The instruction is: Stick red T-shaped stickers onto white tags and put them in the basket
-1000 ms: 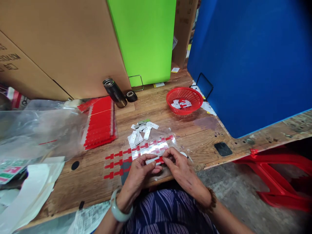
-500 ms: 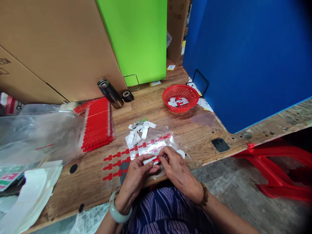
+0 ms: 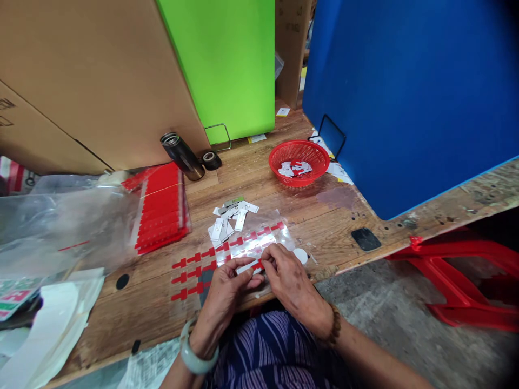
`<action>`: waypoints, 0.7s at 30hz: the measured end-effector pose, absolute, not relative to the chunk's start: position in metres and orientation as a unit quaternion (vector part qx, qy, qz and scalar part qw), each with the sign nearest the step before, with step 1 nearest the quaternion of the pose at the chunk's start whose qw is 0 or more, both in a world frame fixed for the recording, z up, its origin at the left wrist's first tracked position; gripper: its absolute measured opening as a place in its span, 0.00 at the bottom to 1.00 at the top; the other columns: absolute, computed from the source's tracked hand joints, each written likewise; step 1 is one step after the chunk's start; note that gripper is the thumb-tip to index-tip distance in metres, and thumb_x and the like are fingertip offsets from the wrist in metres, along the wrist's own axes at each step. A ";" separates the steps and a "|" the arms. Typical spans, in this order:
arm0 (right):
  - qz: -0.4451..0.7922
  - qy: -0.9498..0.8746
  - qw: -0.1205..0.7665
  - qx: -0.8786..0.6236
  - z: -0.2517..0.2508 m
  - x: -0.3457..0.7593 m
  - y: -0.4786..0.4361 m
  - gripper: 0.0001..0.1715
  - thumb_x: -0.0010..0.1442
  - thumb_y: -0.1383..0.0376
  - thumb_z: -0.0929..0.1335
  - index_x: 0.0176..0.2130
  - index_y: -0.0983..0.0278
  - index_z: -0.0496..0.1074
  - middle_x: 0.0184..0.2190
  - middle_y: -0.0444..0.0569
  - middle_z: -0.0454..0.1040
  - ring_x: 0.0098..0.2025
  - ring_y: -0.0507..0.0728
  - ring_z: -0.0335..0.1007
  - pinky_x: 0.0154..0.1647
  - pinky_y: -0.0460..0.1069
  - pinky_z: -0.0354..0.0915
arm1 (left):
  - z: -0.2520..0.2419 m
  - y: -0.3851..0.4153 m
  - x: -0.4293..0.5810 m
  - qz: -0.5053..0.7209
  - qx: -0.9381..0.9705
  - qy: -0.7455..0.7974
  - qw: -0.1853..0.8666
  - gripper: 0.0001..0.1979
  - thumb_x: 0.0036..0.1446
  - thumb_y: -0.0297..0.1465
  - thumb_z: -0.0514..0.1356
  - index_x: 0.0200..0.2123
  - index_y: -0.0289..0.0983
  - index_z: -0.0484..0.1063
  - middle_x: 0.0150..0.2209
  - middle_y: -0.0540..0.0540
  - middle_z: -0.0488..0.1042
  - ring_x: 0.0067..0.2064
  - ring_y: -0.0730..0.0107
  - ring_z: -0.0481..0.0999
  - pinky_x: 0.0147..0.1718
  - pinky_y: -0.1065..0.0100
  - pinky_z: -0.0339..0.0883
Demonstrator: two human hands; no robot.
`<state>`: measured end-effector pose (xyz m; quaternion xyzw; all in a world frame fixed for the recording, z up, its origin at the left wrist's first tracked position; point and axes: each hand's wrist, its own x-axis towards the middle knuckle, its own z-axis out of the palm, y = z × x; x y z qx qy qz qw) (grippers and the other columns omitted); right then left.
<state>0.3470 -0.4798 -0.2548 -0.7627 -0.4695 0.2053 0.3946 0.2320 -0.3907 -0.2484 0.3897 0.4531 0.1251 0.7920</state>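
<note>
My left hand [image 3: 230,281] pinches a small white rectangular tag [image 3: 245,267] between thumb and fingers. My right hand [image 3: 286,275] closes on a red sticker [image 3: 257,265] lying against the tag's right end; its fingertips partly hide it. Under and beyond both hands lies a clear sheet with rows of red T-shaped stickers [image 3: 208,252]. Just past the sheet's far edge is a loose pile of white tags [image 3: 240,219], a few grey or green. A white round disc [image 3: 300,256] sits right of my right hand.
A red basket [image 3: 279,175] holding tags stands at the back. A dark open flask [image 3: 184,156] and its cap [image 3: 211,160] are left of it. Bundled red sticker sheets [image 3: 160,205] and plastic bags [image 3: 81,216] lie left. Blue [image 3: 405,108] and green [image 3: 227,70] panels rise behind.
Both hands stay almost in place, still around the white tag. My right fingertips have shifted slightly at the red sticker, and more of it shows on the tag.
</note>
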 end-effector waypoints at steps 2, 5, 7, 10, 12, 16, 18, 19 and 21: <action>0.196 -0.472 0.390 -0.766 -0.256 0.346 -0.480 0.07 0.61 0.72 0.58 0.32 0.62 0.61 0.31 0.46 0.66 0.35 0.55 0.62 0.36 0.49 0.57 | -0.248 -0.391 0.232 0.130 0.393 0.456 0.788 0.21 0.41 0.28 0.70 0.40 0.30 0.70 0.25 0.42 0.79 0.27 0.70 0.79 0.31 0.75 0.72; 0.187 -0.471 0.389 -0.769 -0.257 0.346 -0.480 0.07 0.60 0.72 0.59 0.33 0.62 0.62 0.32 0.46 0.67 0.35 0.55 0.62 0.38 0.50 0.57 | -0.249 -0.392 0.232 0.137 0.395 0.461 0.782 0.21 0.40 0.29 0.70 0.39 0.31 0.70 0.24 0.43 0.79 0.27 0.69 0.79 0.31 0.74 0.72; 0.187 -0.468 0.391 -0.770 -0.257 0.347 -0.480 0.06 0.60 0.72 0.59 0.33 0.62 0.62 0.32 0.46 0.67 0.36 0.56 0.63 0.38 0.50 0.58 | -0.249 -0.393 0.232 0.140 0.399 0.461 0.780 0.21 0.40 0.29 0.70 0.39 0.31 0.70 0.24 0.43 0.79 0.27 0.69 0.79 0.31 0.74 0.72; 0.196 -0.464 0.403 -0.764 -0.257 0.347 -0.480 0.06 0.60 0.72 0.60 0.34 0.62 0.63 0.33 0.47 0.67 0.37 0.56 0.63 0.39 0.50 0.59 | -0.249 -0.392 0.233 0.141 0.404 0.459 0.779 0.21 0.41 0.29 0.69 0.40 0.31 0.69 0.25 0.42 0.79 0.28 0.68 0.79 0.31 0.74 0.72; 0.206 -0.460 0.416 -0.757 -0.257 0.347 -0.480 0.06 0.60 0.71 0.60 0.35 0.62 0.63 0.34 0.48 0.67 0.37 0.56 0.63 0.39 0.51 0.60 | -0.249 -0.392 0.234 0.140 0.404 0.458 0.779 0.22 0.41 0.29 0.69 0.40 0.30 0.69 0.25 0.42 0.79 0.27 0.69 0.79 0.31 0.75 0.71; 0.216 -0.439 0.442 -0.752 -0.259 0.353 -0.479 0.12 0.60 0.71 0.60 0.44 0.62 0.63 0.35 0.48 0.68 0.37 0.56 0.66 0.39 0.51 0.63 | -0.250 -0.391 0.235 0.140 0.396 0.463 0.781 0.21 0.43 0.26 0.68 0.41 0.29 0.68 0.25 0.41 0.79 0.26 0.70 0.79 0.31 0.75 0.72; 0.203 -0.413 0.459 -0.760 -0.262 0.361 -0.479 0.22 0.58 0.71 0.62 0.52 0.63 0.58 0.35 0.49 0.68 0.35 0.56 0.67 0.38 0.51 0.64 | -0.249 -0.390 0.235 0.139 0.383 0.468 0.784 0.18 0.44 0.23 0.67 0.40 0.29 0.68 0.27 0.41 0.79 0.27 0.70 0.79 0.31 0.75 0.72; 0.196 -0.404 0.467 -0.762 -0.263 0.365 -0.480 0.25 0.58 0.70 0.63 0.54 0.63 0.57 0.35 0.49 0.69 0.35 0.56 0.67 0.37 0.51 0.64 | -0.249 -0.390 0.235 0.139 0.377 0.469 0.787 0.17 0.44 0.22 0.66 0.40 0.29 0.68 0.28 0.41 0.79 0.28 0.70 0.79 0.31 0.74 0.72; 0.203 -0.399 0.477 -0.756 -0.263 0.373 -0.481 0.19 0.59 0.69 0.62 0.52 0.63 0.60 0.33 0.47 0.69 0.32 0.55 0.68 0.36 0.49 0.64 | -0.247 -0.389 0.234 0.139 0.366 0.471 0.790 0.16 0.45 0.21 0.65 0.39 0.29 0.68 0.30 0.40 0.79 0.30 0.69 0.79 0.32 0.74 0.73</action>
